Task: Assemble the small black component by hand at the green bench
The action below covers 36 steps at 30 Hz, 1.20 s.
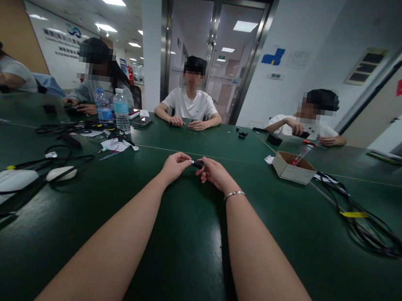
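Hands meeting at table centre: my left hand (174,166) and right hand (216,173) pinch opposite ends of a small black part (197,163), fingertips clamped on it just above the green table (182,246). Cardboard box (292,167) lies at two o'clock, water bottles (121,110) at ten o'clock.

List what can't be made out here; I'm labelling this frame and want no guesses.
Head view only:
- Small black cylindrical object: too small and far to identify; left hand and right hand cover its ends.
- Open brown cardboard box: near wall hides its contents.
- Black cables: ends indistinct.
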Tool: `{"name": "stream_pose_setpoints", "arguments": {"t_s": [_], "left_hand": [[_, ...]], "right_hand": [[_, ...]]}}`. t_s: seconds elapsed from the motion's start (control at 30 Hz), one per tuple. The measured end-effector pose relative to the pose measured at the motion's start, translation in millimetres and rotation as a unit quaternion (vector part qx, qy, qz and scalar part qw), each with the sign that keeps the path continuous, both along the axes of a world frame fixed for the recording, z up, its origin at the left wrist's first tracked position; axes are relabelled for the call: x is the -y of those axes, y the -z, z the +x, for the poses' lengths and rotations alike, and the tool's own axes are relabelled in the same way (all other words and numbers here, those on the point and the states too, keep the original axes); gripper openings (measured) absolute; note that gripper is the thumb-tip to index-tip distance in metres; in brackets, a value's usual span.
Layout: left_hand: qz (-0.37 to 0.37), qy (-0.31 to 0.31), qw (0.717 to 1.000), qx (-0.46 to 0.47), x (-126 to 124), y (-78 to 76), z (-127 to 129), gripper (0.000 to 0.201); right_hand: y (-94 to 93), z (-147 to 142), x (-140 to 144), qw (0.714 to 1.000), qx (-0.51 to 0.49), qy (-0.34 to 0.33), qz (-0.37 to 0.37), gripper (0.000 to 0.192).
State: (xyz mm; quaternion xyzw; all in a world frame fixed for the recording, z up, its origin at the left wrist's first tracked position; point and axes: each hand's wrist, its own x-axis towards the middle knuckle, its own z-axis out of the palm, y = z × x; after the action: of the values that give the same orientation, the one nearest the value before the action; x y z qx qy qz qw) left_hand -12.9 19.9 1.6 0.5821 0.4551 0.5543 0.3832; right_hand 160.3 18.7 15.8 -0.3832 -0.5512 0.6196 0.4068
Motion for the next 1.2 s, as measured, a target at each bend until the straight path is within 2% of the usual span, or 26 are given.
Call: {"name": "stream_pose_setpoints", "arguments": {"t_s": [0.03, 0.13, 0.17, 0.23, 0.37, 0.43, 0.47, 0.57, 0.63, 0.77, 0.83, 0.9, 1.0, 1.03, 1.13, 1.2], "left_hand": [[-0.003, -0.005, 1.000, 0.001, -0.1, -0.2, -0.1, 0.016], [-0.012, -0.010, 1.000, 0.006, 0.0, -1.0, -0.2, 0.016], [-0.012, -0.006, 1.000, 0.005, 0.1, -1.3, -0.1, 0.016], [-0.011, 0.001, 1.000, 0.002, 0.4, -1.6, 0.1, 0.017], [-0.014, -0.004, 1.000, 0.002, 1.0, -1.9, 0.4, 0.016], [-0.016, -0.005, 1.000, 0.003, 1.2, -2.0, 0.3, 0.016], [-0.017, -0.006, 1.000, 0.006, 1.3, -2.0, 0.3, 0.016], [-0.019, -0.008, 1.000, 0.012, 1.3, -1.9, 0.2, 0.017], [-0.020, -0.006, 1.000, 0.012, 1.3, -1.9, 0.2, 0.018], [-0.019, -0.005, 1.000, 0.010, 1.3, -2.5, 0.4, 0.020], [-0.022, -0.008, 1.000, 0.008, 1.4, -3.0, 0.4, 0.019], [-0.024, -0.009, 1.000, 0.008, 1.3, -3.3, 0.4, 0.018], [-0.026, -0.008, 1.000, 0.011, 0.8, -2.7, 0.5, 0.017], [-0.027, -0.008, 1.000, 0.012, 0.6, -2.5, 0.5, 0.016], [-0.032, -0.006, 0.999, 0.014, 0.6, -2.6, 0.4, 0.017], [-0.031, -0.004, 0.999, 0.012, 1.2, -3.3, 0.5, 0.019]], "right_hand": [[-0.6, 2.3, 2.0, 1.000, -0.012, -0.005, 0.015, 0.019], [-2.5, 8.5, 6.3, 0.998, -0.046, -0.028, 0.036, 0.062], [-2.8, 9.3, 6.6, 0.998, -0.047, -0.031, 0.033, 0.069], [-3.1, 8.3, 5.7, 0.999, -0.039, -0.026, 0.019, 0.067], [-2.7, 1.4, 2.2, 1.000, -0.003, -0.009, -0.007, 0.035], [-2.5, 0.4, 2.3, 1.000, 0.009, -0.006, -0.005, 0.029], [-2.5, 1.1, 2.9, 1.000, 0.005, -0.010, 0.003, 0.032], [-2.4, 5.1, 5.0, 0.999, -0.031, -0.024, 0.024, 0.064], [-2.0, 6.5, 4.9, 0.999, -0.039, -0.019, 0.018, 0.070], [-0.6, 2.5, 1.2, 1.000, -0.011, -0.013, -0.012, 0.036], [-0.4, 0.5, 0.4, 1.000, 0.007, -0.011, -0.016, 0.026], [-0.6, 0.5, 1.3, 1.000, 0.006, -0.007, -0.009, 0.027], [-1.4, 2.4, 3.5, 1.000, -0.028, -0.008, 0.000, 0.049], [-1.7, 2.7, 3.9, 0.999, -0.033, -0.008, -0.003, 0.048], [-2.6, 1.7, 3.9, 1.000, -0.013, -0.018, -0.018, 0.023], [-2.9, 0.7, 3.8, 1.000, 0.000, -0.017, -0.015, 0.015]]}}
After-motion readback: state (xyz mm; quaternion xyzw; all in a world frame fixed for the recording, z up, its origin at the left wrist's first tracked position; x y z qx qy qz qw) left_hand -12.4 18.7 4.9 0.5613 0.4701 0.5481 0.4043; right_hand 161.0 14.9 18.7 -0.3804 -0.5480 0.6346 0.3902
